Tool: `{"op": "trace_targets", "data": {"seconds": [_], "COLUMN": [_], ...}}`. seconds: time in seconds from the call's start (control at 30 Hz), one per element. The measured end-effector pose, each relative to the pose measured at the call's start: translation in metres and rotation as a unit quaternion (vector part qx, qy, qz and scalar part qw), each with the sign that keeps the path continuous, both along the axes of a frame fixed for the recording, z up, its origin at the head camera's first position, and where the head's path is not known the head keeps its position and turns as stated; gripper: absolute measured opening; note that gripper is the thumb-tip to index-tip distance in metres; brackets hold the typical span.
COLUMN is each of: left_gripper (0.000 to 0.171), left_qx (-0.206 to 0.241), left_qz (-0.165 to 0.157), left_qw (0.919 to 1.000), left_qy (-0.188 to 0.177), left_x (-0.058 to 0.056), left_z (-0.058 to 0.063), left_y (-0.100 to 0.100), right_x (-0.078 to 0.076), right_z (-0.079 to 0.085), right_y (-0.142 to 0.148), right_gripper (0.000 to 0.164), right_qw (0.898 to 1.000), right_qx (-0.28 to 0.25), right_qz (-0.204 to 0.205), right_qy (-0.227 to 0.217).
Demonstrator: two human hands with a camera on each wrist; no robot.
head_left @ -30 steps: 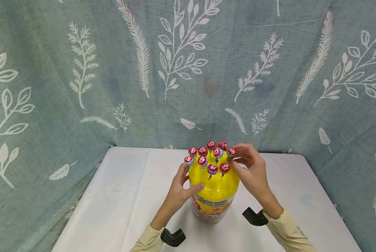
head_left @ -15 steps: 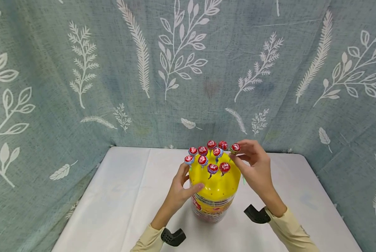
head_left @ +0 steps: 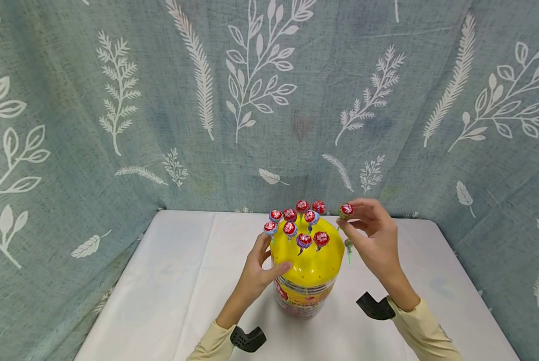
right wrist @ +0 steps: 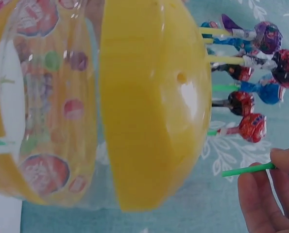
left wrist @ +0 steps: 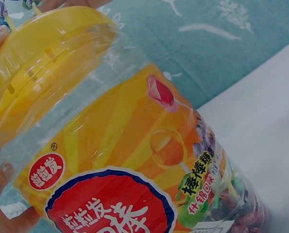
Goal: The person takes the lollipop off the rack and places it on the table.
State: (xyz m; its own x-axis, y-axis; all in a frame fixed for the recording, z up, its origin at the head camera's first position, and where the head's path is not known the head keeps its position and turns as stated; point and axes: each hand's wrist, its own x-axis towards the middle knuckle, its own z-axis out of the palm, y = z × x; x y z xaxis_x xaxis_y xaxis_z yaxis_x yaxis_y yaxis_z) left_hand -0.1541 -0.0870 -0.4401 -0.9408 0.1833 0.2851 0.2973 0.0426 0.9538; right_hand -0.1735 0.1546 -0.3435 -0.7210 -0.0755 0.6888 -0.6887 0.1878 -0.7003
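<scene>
A clear plastic candy jar (head_left: 306,300) with an orange label stands upright on the table, topped by a domed yellow lid (head_left: 316,269). Several wrapped lollipops (head_left: 321,239) stick up from small holes in that lid. My left hand (head_left: 261,273) grips the lid from the left, thumb on top and fingers round its far side. Between thumb and fingers, my right hand (head_left: 375,240) pinches a lollipop (head_left: 346,211) to the right of the lid. In the right wrist view its green stick (right wrist: 246,170) points toward the lid, apart from it. More candy (left wrist: 241,208) shows inside the jar's lower part.
Right of the jar, partly behind the right hand, another lollipop (head_left: 348,245) with a green stick shows over the white table (head_left: 197,281). A patterned green-grey curtain (head_left: 296,110) hangs behind and at both sides. Each wrist wears a black camera mount (head_left: 248,339).
My right hand has moved to the right with the lollipop, away from the lid, uncovering the other lollipop beside the jar. The left hand has stayed on the lid.
</scene>
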Motion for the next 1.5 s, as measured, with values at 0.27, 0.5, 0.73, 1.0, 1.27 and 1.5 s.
{"op": "trace_targets", "data": {"seconds": [0.27, 0.5, 0.73, 1.0, 1.27, 1.5], "left_gripper": [0.07, 0.07, 0.07, 0.069, 0.073, 0.077], "left_qx": [0.0, 0.0, 0.005, 0.0, -0.022, -0.022], "left_qz": [0.002, 0.003, -0.001, -0.007, -0.007, 0.004], "left_qw": [1.0, 1.0, 1.0, 0.9998, 0.999, 0.9985], "left_qy": [0.003, 0.005, 0.002, -0.02, -0.037, -0.051], "left_x": [0.0, 0.0, -0.001, 0.0, 0.001, 0.002], "left_z": [-0.001, -0.001, -0.001, 0.006, 0.014, 0.016], "left_y": [0.0, 0.0, -0.001, -0.001, 0.001, 0.002], "right_x": [-0.002, -0.001, 0.004, 0.002, 0.0, -0.017], "right_z": [-0.006, -0.007, 0.0, -0.01, -0.023, -0.054], "right_y": [0.015, 0.024, 0.027, 0.038, 0.048, 0.067], "right_gripper": [0.041, 0.041, 0.04, 0.038, 0.035, 0.038], "right_qw": [1.0, 0.999, 0.997, 0.993, 0.984, 0.98], "right_qx": [-0.004, 0.01, 0.03, 0.044, 0.059, 0.059], "right_qz": [-0.017, -0.039, -0.06, -0.084, -0.117, -0.129], "right_qy": [-0.026, -0.027, -0.043, -0.076, -0.117, -0.141]}}
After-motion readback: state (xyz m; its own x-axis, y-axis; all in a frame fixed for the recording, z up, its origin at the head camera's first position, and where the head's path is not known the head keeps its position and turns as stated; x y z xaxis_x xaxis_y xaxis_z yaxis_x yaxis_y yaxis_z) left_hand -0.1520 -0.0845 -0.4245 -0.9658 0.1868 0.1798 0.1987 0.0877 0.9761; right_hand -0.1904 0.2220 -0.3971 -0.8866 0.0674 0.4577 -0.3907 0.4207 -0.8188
